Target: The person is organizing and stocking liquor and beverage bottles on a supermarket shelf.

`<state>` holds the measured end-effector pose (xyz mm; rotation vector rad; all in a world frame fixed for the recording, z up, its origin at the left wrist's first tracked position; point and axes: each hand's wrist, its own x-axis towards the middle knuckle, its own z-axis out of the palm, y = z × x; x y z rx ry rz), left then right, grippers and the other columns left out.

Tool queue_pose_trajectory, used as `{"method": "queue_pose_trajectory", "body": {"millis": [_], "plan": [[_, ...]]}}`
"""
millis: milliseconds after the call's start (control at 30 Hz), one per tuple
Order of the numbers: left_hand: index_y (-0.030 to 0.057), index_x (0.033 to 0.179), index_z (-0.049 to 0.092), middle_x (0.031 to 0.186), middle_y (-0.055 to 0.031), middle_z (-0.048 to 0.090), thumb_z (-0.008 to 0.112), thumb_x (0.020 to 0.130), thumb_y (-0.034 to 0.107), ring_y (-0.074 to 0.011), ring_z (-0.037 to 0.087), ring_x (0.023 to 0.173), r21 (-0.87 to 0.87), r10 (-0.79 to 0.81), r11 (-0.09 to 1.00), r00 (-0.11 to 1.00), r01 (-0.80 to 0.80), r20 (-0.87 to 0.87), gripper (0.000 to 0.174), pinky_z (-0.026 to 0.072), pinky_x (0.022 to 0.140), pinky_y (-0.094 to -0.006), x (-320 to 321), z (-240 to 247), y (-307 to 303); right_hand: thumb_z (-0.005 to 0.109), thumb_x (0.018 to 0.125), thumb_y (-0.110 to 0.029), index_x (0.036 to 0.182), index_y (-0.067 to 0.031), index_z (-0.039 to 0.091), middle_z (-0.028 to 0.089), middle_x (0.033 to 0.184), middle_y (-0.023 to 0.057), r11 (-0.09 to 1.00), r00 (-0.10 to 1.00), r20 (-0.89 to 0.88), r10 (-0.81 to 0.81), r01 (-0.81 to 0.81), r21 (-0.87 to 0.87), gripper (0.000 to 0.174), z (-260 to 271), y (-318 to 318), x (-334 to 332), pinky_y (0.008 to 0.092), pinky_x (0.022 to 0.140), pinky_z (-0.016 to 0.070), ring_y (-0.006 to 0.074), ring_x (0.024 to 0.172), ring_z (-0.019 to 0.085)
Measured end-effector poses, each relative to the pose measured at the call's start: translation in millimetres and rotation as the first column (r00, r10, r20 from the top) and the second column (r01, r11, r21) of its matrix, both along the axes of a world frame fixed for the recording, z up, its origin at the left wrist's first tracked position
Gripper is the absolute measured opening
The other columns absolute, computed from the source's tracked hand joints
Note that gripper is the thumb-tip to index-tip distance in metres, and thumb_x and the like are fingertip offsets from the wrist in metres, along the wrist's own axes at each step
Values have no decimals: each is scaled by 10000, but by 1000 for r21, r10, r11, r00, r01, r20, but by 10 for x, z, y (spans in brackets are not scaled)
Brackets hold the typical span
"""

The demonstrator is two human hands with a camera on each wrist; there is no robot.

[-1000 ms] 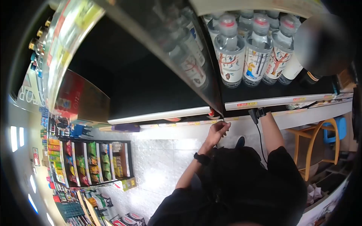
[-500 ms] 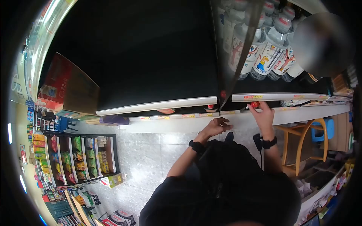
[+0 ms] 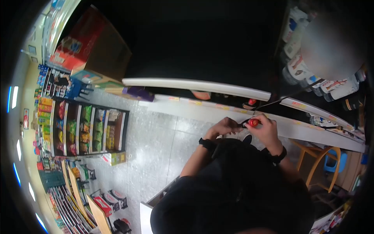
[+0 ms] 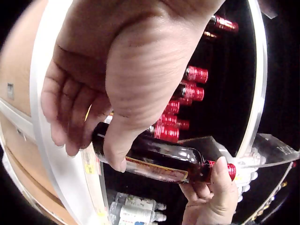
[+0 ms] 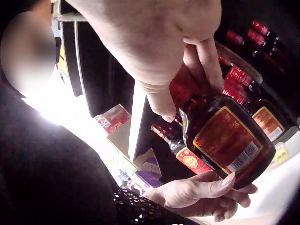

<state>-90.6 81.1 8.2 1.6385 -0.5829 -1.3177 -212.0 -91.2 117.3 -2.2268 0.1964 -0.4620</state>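
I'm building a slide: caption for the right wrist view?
Right hand grips a dark bottle by the neck; left hand holds its base.

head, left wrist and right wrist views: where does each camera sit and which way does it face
Head: on the person's head, facing forward and down at the shelf edge; left hand, right hand and dark top show.
Left wrist: on that wrist, looking along the palm to the bottle and shelf bottles; both hands show.
Right wrist: on that wrist, looking past the hand at the bottle's label; both hands and the dark top show.
Both wrist views share the bottle, held between the hands.
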Motion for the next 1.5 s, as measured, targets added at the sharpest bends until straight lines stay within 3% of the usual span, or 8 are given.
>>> {"method": "queue_pose_trajectory", "body": {"millis": [133,200,233,333,833,1033,1200,1500], "plan": [[-18,791,685,698,-76,651,800,744,326,-135,607,606,-25,121,993,988,-119,95,367,480,515,-258,128,-200,273,828,677,-136,812,-37,601,684,771,105,993,995,16,101,-100,-64,283,-126,178,276,305,615,538,243,715,696],[-4,803,686,709,-72,655,802,742,320,-136,611,622,-115,379,915,922,-386,-75,349,480,520,-262,169,-299,300,827,680,-193,833,-37,599,678,758,102,999,996,88,26,-21,-47,315,-225,237,394,314,591,537,251,687,684],[-7,978,686,828,-70,683,754,805,257,-139,618,664,-107,394,910,916,-400,-80,323,495,574,-264,194,-337,300,821,691,-198,855,-40,611,682,765,107,998,996,90,13,-7,-62,311,-278,232,436,316,594,542,257,696,688],[-19,1020,673,863,-89,686,729,828,283,-147,628,703,-98,460,875,877,-474,-137,361,505,593,-266,247,-288,210,819,697,-204,870,-42,617,681,761,111,993,982,159,-102,110,-40,312,-357,280,584,322,603,549,264,707,691],[-7,973,698,871,-90,695,639,906,310,-145,630,677,-115,423,898,905,-426,-47,329,527,575,-284,460,-377,-34,829,696,-183,898,-11,644,676,797,102,960,963,131,-235,252,-125,324,-607,282,910,304,630,558,208,715,685],[-19,944,695,836,-90,693,624,916,291,-151,636,674,-100,431,897,902,-430,-14,319,531,562,-286,476,-510,-93,822,685,-233,914,-30,671,672,797,113,936,963,181,-202,244,-253,341,-591,283,983,355,616,539,279,665,657],[-22,921,691,853,-95,699,611,922,295,-157,644,669,-84,452,888,892,-452,-20,327,527,555,-281,475,-554,-105,766,728,-333,965,-13,663,673,830,169,961,967,-108,-230,208,-184,411,-609,309,987,423,680,524,377,775,644],[-29,963,675,869,-108,704,599,929,282,-165,659,662,-80,463,885,885,-459,42,322,523,539,-277,430,-497,-101,726,775,-281,1023,-11,646,659,910,207,963,960,-152,-234,209,-168,375,-515,343,943,451,794,495,406,855,623]]}}
